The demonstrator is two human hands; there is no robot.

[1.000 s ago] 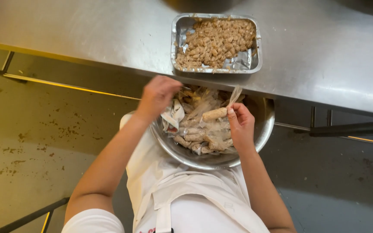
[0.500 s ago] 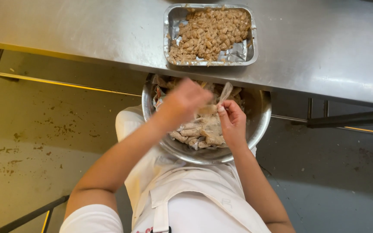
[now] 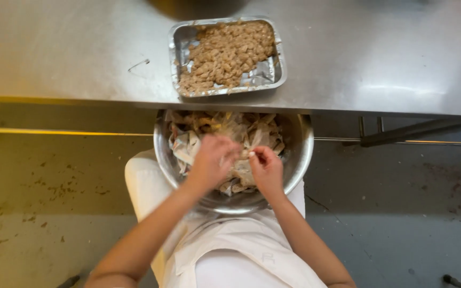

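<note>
A round metal bowl (image 3: 300, 160) rests on my lap, partly under the steel table edge. It is full of pale papery husks and peeled scraps (image 3: 188, 144). Both hands are over the bowl's middle. My left hand (image 3: 212, 160) and my right hand (image 3: 265, 168) meet fingertip to fingertip, pinching a small pale piece (image 3: 245, 154) between them. On the table just beyond the bowl sits a foil tray (image 3: 180, 42) heaped with small brown peeled pieces (image 3: 225, 53).
The steel table (image 3: 374, 58) spans the top of the view, its front edge above the bowl. A white apron (image 3: 230, 256) covers my lap. Below lies a stained floor (image 3: 38, 213), with table legs and a crossbar (image 3: 412, 130) to the right.
My left hand swung from the bowl's left rim to its middle and joined the right hand on a small piece. The view has shifted, so bowl and tray sit further right.
</note>
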